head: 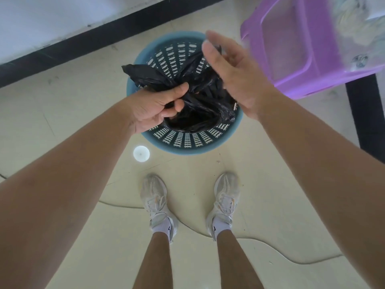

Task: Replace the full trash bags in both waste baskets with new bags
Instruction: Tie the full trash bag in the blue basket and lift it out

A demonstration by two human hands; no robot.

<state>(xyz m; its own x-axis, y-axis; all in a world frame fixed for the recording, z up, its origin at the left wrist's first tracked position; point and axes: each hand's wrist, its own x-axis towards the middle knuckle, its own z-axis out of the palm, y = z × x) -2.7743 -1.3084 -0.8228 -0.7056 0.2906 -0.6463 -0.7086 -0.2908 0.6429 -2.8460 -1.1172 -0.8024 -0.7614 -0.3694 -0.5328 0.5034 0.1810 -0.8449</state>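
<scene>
Trash bag [200,94] is bunching over the basket [181,150], left hand [158,107] pinching it, right hand [231,67] hovering slack. Purple stool [312,49] is crowding the basket.

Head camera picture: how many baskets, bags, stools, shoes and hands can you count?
Blue basket: 1
Black bag: 1
Purple stool: 1
White shoes: 2
Hands, left hand and right hand: 2
Total: 7

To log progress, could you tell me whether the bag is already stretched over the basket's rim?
No, the left hand grips the bunched bag, and the basket rim shows bare.
</scene>
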